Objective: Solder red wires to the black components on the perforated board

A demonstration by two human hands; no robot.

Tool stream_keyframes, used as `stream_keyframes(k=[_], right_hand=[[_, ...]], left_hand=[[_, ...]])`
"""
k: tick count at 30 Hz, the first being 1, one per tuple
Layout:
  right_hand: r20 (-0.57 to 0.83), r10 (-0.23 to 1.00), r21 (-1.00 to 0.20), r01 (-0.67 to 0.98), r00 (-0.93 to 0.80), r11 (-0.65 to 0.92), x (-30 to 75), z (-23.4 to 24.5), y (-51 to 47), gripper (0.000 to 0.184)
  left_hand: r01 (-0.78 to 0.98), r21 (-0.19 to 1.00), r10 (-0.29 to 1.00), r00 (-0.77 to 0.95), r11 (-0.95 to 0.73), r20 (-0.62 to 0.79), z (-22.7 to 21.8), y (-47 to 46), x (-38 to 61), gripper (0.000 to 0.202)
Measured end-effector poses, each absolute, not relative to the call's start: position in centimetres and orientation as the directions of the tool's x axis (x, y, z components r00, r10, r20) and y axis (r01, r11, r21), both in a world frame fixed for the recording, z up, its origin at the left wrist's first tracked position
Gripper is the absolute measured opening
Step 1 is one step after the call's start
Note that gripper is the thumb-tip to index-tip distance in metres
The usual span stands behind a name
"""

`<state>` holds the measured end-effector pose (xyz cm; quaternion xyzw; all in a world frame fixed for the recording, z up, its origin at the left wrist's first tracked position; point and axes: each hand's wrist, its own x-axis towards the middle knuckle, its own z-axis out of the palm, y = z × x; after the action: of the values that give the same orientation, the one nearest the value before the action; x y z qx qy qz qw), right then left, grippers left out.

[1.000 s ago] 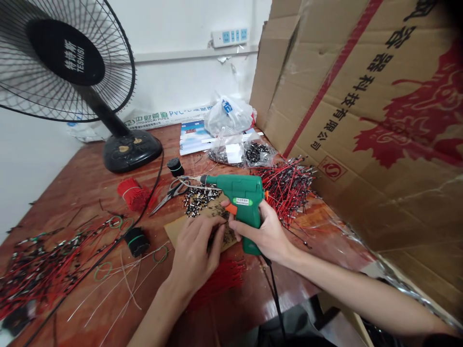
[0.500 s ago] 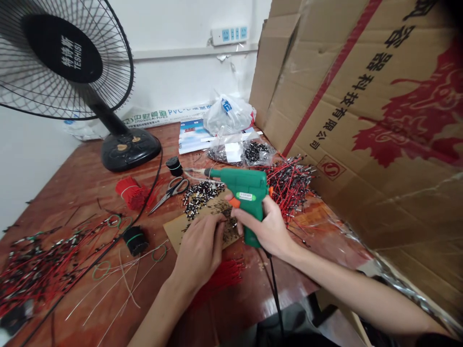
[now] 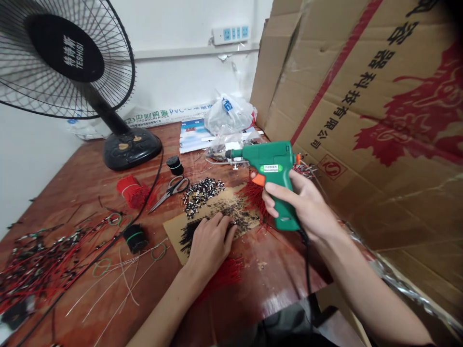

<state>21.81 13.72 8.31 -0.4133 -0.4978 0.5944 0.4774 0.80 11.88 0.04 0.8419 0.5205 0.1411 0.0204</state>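
Green plastic soldering gun (image 3: pixel 269 161), metal tip pointing left, long axis near level, clamped in right hand (image 3: pixel 300 202); left hand (image 3: pixel 211 246), fingers together, pressing on brown cardboard sheet (image 3: pixel 213 200).

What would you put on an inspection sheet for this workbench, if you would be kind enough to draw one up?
Surface: glossy reddish wooden table.
Job's things: green soldering gun; cardboard sheet scattered with small dark bits; pile of small metal parts.
Clutter: scissors, red wire bundle, wire heap.
Hands: right hand grips the gun; left hand rests on the sheet.
Cables: gun cord hangs past the table edge; black cord runs from near the fan across the table.
Surroundings: desk fan, wall power strip, large cardboard box, plastic bag.
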Motion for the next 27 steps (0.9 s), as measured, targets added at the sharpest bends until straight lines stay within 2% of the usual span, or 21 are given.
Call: stream_keyframes(k=[3,5,9,11,13,15,18,20,23,27], right_hand=[[0.002,0.986,-0.998,-0.059,-0.17,-0.008,24.0,9.4,11.5,0.039],[-0.008,0.992,-0.998,-0.065,-0.128,-0.017,25.4,9.5,9.6,0.049],[-0.147,0.989,-0.989,-0.001,0.015,-0.147,27.7,7.8,5.4,0.059],[-0.169,0.985,-0.986,0.004,0.022,-0.169,28.3,6.6,3.7,0.063],[-0.276,0.961,-0.961,-0.013,0.024,-0.275,28.3,5.7,2.2,0.068],[-0.391,0.914,-0.92,-0.007,0.11,-0.393,27.9,5.2,1.1,0.07],[-0.444,0.876,-0.887,0.046,0.191,-0.459,27.4,4.6,0.3,0.068],[-0.431,0.882,-0.888,0.085,0.188,-0.452,27.6,3.9,0.1,0.069],[-0.428,0.899,-0.892,0.114,0.094,-0.437,28.1,2.7,0.0,0.074],[-0.475,0.88,-0.876,0.078,0.018,-0.475,27.8,1.6,-0.5,0.072]], left_hand=[[0.872,0.216,0.893,0.399,-0.44,0.21,-0.2,12.0,0.7,0.027],[0.867,0.246,0.896,0.387,-0.434,0.218,-0.3,12.0,0.7,0.027],[0.857,0.273,0.895,0.386,-0.437,0.222,-0.6,11.8,0.9,0.026],[0.858,0.27,0.896,0.386,-0.436,0.219,-0.7,11.7,1.0,0.026],[0.862,0.27,0.899,0.378,-0.429,0.22,-0.7,11.7,1.2,0.025],[0.866,0.267,0.901,0.371,-0.423,0.223,-0.7,11.7,1.3,0.024],[0.869,0.258,0.9,0.37,-0.423,0.229,-0.6,11.7,1.4,0.024],[0.871,0.256,0.901,0.368,-0.42,0.229,-0.6,11.7,1.4,0.024],[0.874,0.252,0.903,0.361,-0.415,0.233,-0.7,11.6,1.5,0.024],[0.883,0.238,0.904,0.348,-0.405,0.249,-0.5,11.4,1.5,0.025]])
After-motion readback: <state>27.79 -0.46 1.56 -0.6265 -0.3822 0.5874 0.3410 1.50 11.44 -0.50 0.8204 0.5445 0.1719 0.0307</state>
